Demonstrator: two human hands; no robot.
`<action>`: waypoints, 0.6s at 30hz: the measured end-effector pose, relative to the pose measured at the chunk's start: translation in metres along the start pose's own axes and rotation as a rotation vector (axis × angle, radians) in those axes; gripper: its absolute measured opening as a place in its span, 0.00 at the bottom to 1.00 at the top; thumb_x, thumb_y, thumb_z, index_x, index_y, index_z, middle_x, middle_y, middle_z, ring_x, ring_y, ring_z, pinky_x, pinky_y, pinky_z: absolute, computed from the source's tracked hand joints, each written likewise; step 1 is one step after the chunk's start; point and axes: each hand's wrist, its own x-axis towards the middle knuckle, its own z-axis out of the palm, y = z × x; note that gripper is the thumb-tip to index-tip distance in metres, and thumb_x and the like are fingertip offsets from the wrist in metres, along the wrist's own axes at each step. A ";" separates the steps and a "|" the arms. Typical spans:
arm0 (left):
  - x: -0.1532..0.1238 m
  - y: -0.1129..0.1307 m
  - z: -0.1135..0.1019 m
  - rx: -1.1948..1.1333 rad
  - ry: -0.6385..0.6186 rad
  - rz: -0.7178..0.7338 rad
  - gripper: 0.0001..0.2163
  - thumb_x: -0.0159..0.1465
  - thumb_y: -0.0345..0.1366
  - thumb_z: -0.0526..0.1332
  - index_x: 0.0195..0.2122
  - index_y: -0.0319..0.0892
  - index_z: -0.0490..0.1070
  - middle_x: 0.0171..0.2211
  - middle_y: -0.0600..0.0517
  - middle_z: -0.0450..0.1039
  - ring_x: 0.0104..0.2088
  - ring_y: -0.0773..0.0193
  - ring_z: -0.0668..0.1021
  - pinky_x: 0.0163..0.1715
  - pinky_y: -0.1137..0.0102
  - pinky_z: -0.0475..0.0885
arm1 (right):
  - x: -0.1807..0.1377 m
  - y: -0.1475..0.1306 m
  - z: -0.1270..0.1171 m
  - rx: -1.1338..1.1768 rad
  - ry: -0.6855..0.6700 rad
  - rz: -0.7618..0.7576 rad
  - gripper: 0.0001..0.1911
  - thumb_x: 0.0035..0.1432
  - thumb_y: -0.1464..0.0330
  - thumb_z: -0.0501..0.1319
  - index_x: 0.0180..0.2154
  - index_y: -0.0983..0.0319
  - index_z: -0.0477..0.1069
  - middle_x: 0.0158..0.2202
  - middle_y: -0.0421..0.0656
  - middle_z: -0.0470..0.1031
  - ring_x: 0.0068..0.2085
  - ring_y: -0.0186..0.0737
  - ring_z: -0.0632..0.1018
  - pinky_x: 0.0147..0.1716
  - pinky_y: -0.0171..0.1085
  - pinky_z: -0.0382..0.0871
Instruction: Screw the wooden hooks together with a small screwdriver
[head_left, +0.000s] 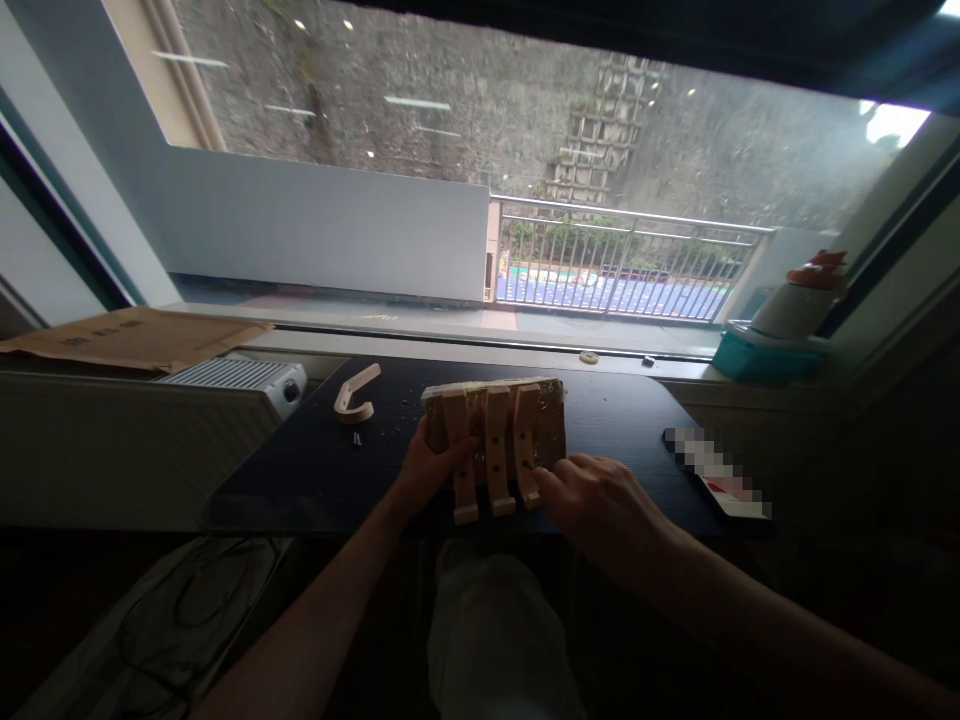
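Right at the near edge of the dark table [615, 430], somebody seated has both bare hands at a rough brown board [478, 415] with a pale far edge. Three wooden pieces lie side by side across it, their blocky near ends reaching past its near edge: the left piece [465, 500], the middle piece [498, 455] and the right piece [525, 440]. Dark round spots, like holes, show along them.

The person's left hand [429, 468] has a firm hold on the board's left side, thumb laid across the left piece. The right hand [596, 495] comes in from the right, fingers curled in, fingertips at the near part of the right piece; from where I stand I can't tell whether something small is pinched there.

Over on the left of the table, well apart from the board, lies a loose wooden hook [346, 394], curved like a J, with a couple of small screws [357, 439] just on its near side. Some small dark bits are scattered between there and the board. A flat object [716, 475], mostly blurred out, lies at the table's right edge.

Farther left, a brown envelope [142, 338] rests on a white radiator [240, 372]. On the far sill sit a small ring [589, 357] and, to the far right, a teal box [765, 355] bearing a white container with an orange top [799, 305]. Through the window, a metal railing [630, 260] shows.
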 end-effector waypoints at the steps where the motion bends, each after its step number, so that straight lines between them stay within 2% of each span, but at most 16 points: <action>1: 0.000 0.000 0.000 -0.004 -0.001 -0.004 0.24 0.45 0.36 0.69 0.44 0.42 0.65 0.37 0.51 0.75 0.37 0.59 0.78 0.34 0.69 0.73 | -0.001 0.001 0.001 0.043 0.012 0.050 0.09 0.58 0.77 0.52 0.34 0.63 0.69 0.28 0.43 0.72 0.29 0.35 0.72 0.26 0.34 0.57; 4: 0.001 -0.001 0.000 -0.026 0.011 -0.006 0.25 0.45 0.36 0.70 0.44 0.42 0.66 0.36 0.51 0.75 0.36 0.59 0.78 0.33 0.68 0.73 | -0.003 0.003 0.001 0.146 0.030 0.167 0.10 0.61 0.72 0.50 0.35 0.62 0.70 0.30 0.42 0.74 0.30 0.34 0.73 0.27 0.32 0.57; 7: 0.000 -0.003 0.001 -0.038 0.016 0.004 0.25 0.44 0.38 0.70 0.43 0.41 0.66 0.36 0.51 0.75 0.35 0.60 0.78 0.33 0.68 0.73 | -0.002 0.005 -0.003 0.146 0.005 0.177 0.10 0.61 0.70 0.50 0.36 0.61 0.70 0.30 0.41 0.74 0.30 0.35 0.73 0.26 0.32 0.57; 11: 0.000 -0.002 0.001 -0.031 0.011 0.007 0.25 0.44 0.39 0.70 0.42 0.40 0.65 0.36 0.50 0.75 0.36 0.59 0.78 0.33 0.68 0.73 | 0.001 0.005 -0.010 -0.018 -0.041 0.041 0.06 0.57 0.74 0.54 0.35 0.62 0.69 0.30 0.43 0.73 0.31 0.37 0.73 0.25 0.34 0.56; 15: -0.001 -0.001 0.001 -0.017 0.002 0.008 0.24 0.45 0.39 0.69 0.42 0.40 0.64 0.37 0.50 0.74 0.36 0.60 0.77 0.33 0.69 0.73 | 0.004 0.000 -0.010 -0.181 -0.033 -0.138 0.08 0.55 0.78 0.53 0.35 0.66 0.69 0.33 0.49 0.72 0.31 0.40 0.71 0.25 0.36 0.57; 18: 0.000 -0.002 0.001 -0.024 0.005 -0.003 0.24 0.45 0.38 0.69 0.43 0.41 0.65 0.36 0.51 0.75 0.35 0.60 0.78 0.32 0.69 0.73 | 0.004 -0.001 -0.008 -0.167 -0.016 -0.156 0.08 0.56 0.78 0.52 0.35 0.66 0.68 0.32 0.48 0.72 0.30 0.39 0.70 0.25 0.36 0.57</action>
